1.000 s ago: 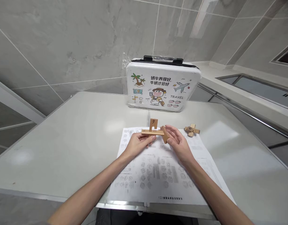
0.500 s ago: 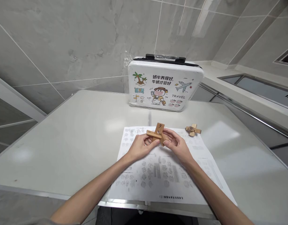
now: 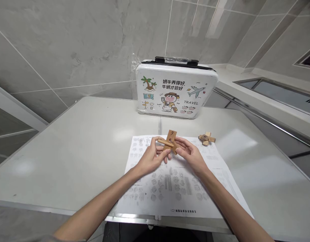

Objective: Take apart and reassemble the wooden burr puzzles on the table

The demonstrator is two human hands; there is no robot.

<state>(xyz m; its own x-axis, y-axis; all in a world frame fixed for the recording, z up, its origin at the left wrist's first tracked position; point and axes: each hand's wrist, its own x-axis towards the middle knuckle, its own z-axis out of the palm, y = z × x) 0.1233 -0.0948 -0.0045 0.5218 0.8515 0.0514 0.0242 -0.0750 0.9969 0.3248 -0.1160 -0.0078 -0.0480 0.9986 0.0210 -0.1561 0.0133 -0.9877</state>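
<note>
Both hands hold a wooden burr puzzle [image 3: 172, 134] over the printed sheet; its flat upright piece bears a dark mark. My left hand [image 3: 153, 157] grips it from the left, thumb in front and index finger at the end of a thin stick that crosses the flat piece. From the right, my right hand [image 3: 190, 154] pinches a slanted piece, its thumb in front and its fingers behind. A second wooden burr puzzle [image 3: 206, 138], cross-shaped and marked on top, lies at the sheet's upper right edge, apart from my hands.
Under my hands a paper sheet [image 3: 185, 205] with printed diagrams lies on the white folding table [image 3: 69, 161]. A white cartoon suitcase [image 3: 176, 90] in clear plastic stands at the back against the tiled wall. A counter [image 3: 271, 95] runs along the right.
The thin stick now slants more, its left end tipped up. My left index finger has risen to that end, and the other left fingers have spread below. My right hand keeps its hold.
</note>
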